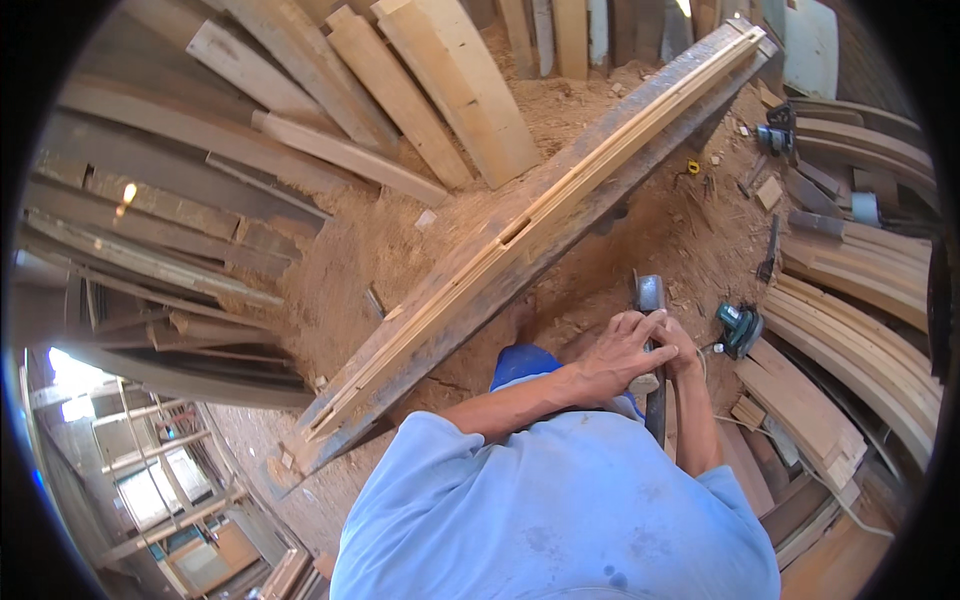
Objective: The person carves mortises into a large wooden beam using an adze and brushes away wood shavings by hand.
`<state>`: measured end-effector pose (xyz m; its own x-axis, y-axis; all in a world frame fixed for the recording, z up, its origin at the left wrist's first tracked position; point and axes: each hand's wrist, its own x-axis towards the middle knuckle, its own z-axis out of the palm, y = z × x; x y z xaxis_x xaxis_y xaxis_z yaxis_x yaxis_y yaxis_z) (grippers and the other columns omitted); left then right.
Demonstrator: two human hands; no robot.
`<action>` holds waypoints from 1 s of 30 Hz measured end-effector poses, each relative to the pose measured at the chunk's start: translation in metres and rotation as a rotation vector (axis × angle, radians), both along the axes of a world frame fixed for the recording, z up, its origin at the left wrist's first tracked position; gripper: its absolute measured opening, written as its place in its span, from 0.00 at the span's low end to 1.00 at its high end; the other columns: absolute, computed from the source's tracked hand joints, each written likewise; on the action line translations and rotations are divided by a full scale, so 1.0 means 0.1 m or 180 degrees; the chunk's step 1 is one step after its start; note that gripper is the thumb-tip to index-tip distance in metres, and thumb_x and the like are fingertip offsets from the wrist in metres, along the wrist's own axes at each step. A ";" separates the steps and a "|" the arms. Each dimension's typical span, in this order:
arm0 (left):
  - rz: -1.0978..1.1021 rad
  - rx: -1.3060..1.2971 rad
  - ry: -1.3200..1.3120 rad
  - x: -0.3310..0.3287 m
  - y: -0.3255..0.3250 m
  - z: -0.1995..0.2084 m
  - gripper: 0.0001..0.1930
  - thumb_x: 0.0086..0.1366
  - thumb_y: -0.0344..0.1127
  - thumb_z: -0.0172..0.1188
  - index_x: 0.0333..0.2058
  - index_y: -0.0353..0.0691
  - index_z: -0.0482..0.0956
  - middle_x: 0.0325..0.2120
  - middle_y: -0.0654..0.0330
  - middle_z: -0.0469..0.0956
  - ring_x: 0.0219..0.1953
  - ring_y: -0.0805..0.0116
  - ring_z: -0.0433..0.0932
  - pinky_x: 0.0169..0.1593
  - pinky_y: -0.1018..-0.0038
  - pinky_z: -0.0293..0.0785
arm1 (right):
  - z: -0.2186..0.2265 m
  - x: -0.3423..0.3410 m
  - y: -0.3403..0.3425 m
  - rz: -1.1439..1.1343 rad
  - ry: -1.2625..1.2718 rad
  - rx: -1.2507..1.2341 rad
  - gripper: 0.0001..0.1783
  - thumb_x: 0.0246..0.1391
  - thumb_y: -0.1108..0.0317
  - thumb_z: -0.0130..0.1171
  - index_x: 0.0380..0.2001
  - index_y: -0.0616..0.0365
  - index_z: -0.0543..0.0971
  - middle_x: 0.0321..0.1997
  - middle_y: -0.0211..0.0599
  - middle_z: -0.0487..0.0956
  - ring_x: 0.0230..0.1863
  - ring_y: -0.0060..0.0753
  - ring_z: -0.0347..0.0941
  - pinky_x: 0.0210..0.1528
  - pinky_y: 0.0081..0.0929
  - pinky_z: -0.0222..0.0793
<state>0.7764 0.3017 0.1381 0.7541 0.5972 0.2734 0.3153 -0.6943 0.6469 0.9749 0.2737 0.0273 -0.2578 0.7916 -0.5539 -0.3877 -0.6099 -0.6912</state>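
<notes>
My left hand (615, 358) and my right hand (677, 343) meet in front of my blue shirt, fingers curled and pressed together. Between them sits something small that their fingers mostly hide. Just beyond the fingertips stands a blue-grey metal piece (650, 292) with a rounded face. A dark bar (656, 412) runs below the hands toward me; whether it joins the metal piece, I cannot tell. Ahead, a long light wooden strip (590, 165) with a dark slot near its middle lies along a thick worn beam (560, 250), apart from both hands.
Wood shavings (370, 245) cover the floor. Boards (455, 75) lean at the back, and more planks (150, 210) are stacked left. To the right lie a green power tool (739, 330), a blue-and-black power tool (774, 135), a yellow item (693, 167), curved timbers (850, 350) and a pale cord (840, 505).
</notes>
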 end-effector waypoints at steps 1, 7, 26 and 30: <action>0.0255 0.0034 0.0116 -0.07 -0.01 -0.10 0.31 0.49 0.29 0.66 0.55 0.56 0.75 0.63 0.44 0.60 0.58 0.45 0.64 0.58 0.51 0.62 | 0.02 -0.03 0.03 0.0073 -0.0002 -0.0156 0.16 0.57 0.61 0.67 0.42 0.59 0.79 0.36 0.30 0.80 0.34 0.24 0.77 0.36 0.25 0.74; 0.2193 -0.0440 0.1155 -1.19 -0.09 -0.27 0.41 0.48 0.36 0.73 0.63 0.48 0.68 0.64 0.40 0.60 0.61 0.38 0.63 0.61 0.45 0.59 | -0.22 -0.03 0.10 0.1211 -0.1028 -0.0618 0.14 0.52 0.58 0.70 0.35 0.53 0.79 0.26 0.24 0.77 0.22 0.19 0.70 0.26 0.23 0.70; 0.2938 -0.1729 0.2179 -4.23 -0.24 -0.94 0.37 0.50 0.54 0.76 0.54 0.40 0.73 0.46 0.51 0.82 0.52 0.50 0.80 0.55 0.55 0.74 | -0.72 -1.10 -1.16 0.2775 -0.2411 -0.1130 0.13 0.47 0.60 0.73 0.28 0.55 0.80 0.19 0.30 0.77 0.14 0.27 0.71 0.18 0.29 0.67; 0.2698 -0.1906 0.2072 -4.41 0.00 -1.17 0.44 0.45 0.55 0.79 0.57 0.38 0.74 0.47 0.50 0.83 0.53 0.49 0.80 0.54 0.54 0.75 | -1.15 -1.28 -1.64 0.2985 -0.2485 -0.0840 0.15 0.45 0.59 0.74 0.27 0.58 0.81 0.20 0.32 0.79 0.18 0.30 0.74 0.22 0.33 0.70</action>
